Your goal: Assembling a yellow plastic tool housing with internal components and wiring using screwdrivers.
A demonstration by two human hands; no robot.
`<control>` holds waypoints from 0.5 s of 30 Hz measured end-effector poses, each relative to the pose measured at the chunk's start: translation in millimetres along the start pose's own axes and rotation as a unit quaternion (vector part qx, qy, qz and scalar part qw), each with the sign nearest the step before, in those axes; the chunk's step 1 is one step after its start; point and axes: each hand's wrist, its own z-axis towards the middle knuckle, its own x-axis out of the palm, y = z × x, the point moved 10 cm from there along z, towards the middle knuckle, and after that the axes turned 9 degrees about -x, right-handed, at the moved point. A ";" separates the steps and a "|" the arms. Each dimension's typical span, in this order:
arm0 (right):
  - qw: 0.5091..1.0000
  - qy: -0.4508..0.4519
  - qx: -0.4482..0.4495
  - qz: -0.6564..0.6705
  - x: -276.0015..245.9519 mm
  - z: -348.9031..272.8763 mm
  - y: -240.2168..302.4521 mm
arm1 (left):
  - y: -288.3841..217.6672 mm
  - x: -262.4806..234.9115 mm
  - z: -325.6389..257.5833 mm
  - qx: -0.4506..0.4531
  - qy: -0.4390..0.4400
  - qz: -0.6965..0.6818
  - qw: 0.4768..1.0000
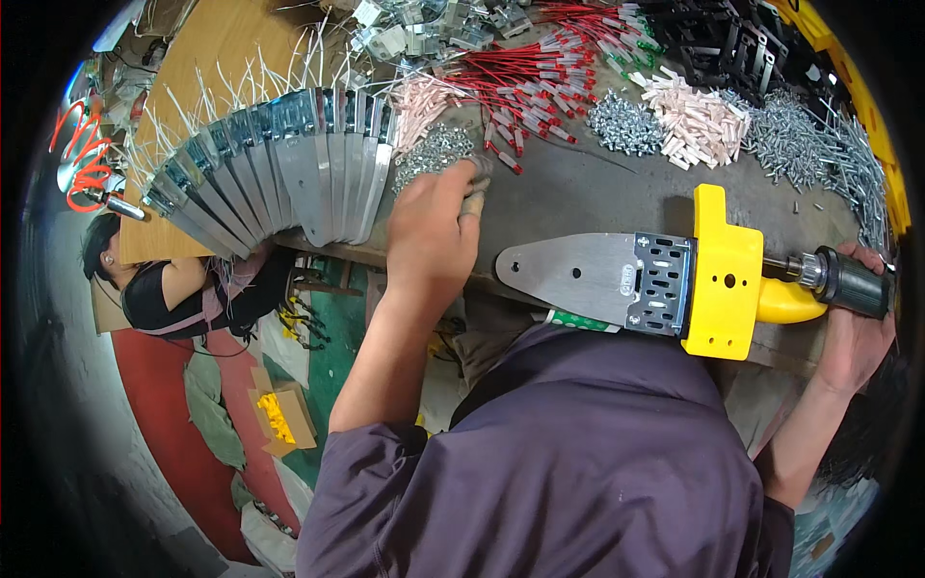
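Pretty cluttered workbench [597,193] at this spot, grey top with parts heaped all along the far edge: red wires [540,72] with little sleeves on the ends, a pile of pale pink tubes [699,120], loose silver screws [800,135] spread toward the right, and some black metal brackets [732,43] behind them. Over on the left there's a fanned-out row of flat metal plates [279,173] with white wire tails sticking up, lying partly on a wooden board [217,43]. The person's left hand [432,236] is stretched forward to a small heap of screws [434,154] just past the plates, fingers curled down into it, but I can't tell whether they've actually pinched anything. Right hand [853,328] is clenched around the dark grip of a power screwdriver [848,279], whose tip sits against the right side of a yellow plastic housing [723,275]. That housing sits at the near edge of the bench, right in front of the person, with a tapered metal blade [578,275] and a perforated black plate [660,284] sticking out to its left. Down below on the left another person [164,289] in a dark top is crouched near the red and green floor [173,433], and there's an open cardboard box [279,414] with yellow bits in it.
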 end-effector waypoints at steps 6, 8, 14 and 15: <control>1.000 -0.004 -0.005 -0.009 2.6 -3.6 5.9 | -17.7 1.5 6.0 0.054 0.035 0.015 0.998; 1.000 -0.009 0.005 0.010 -1.2 -2.3 2.4 | -31.5 11.3 9.9 0.059 0.045 0.003 0.997; 0.999 -0.006 0.037 0.015 14.4 -11.0 -11.9 | -115.1 33.6 -14.7 0.214 0.117 -0.354 0.903; 1.000 -0.007 0.028 0.012 15.8 -11.9 -11.2 | -124.2 47.6 -14.0 0.215 0.188 -0.328 0.900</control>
